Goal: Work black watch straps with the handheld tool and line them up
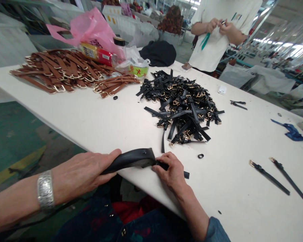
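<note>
My left hand (pixel 91 171), with a silver cuff at its wrist, is wrapped round a black curved hand tool (pixel 133 158) whose exact kind I cannot make out. The tool's wide end meets the fingertips of my right hand (pixel 173 169) at the table's near edge. Between thumb and fingers, that hand pinches a short black strap (pixel 186 174); its tail sticks out to the right, and the end by the tool is mostly hidden. Just beyond my hands lies a heap of black buckle straps (pixel 184 104) with gold-coloured buckles.
Brown buckle straps (pixel 63 67) are piled at the back left beside a pink plastic bag (pixel 91 27). Two black straps (pixel 270 178) and a blue cloth strip (pixel 293 131) lie to the right. Across the white table (pixel 111 121) stands another person (pixel 214 37), holding something green.
</note>
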Tool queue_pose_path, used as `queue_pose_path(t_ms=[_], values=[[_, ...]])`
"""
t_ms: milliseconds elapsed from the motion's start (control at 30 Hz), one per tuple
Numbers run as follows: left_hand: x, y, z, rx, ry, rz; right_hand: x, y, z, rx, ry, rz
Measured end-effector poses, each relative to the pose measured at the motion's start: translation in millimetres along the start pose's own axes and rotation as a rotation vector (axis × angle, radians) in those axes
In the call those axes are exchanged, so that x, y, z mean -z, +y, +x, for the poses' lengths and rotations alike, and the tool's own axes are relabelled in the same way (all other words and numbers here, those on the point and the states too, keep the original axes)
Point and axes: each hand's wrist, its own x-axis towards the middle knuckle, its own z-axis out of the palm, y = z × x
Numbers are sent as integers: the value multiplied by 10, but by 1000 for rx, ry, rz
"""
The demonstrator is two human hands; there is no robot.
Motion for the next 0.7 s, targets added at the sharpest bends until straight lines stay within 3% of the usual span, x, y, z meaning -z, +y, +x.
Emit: queue_pose_path(t_ms=[100, 200, 367, 533, 700], values=[[-17, -110, -96, 16, -33, 29, 21, 20, 0, 30, -3, 21], [-58, -139, -156, 34, 51, 56, 20, 53, -8, 75, -2, 60], [-9, 118, -7, -41, -20, 62, 8, 93, -22, 103, 16, 102], [14, 336, 95, -56, 54, 106, 32, 80, -12, 62, 17, 133], [-61, 120, -107, -20, 156, 105, 32, 77, 0, 73, 19, 143]])
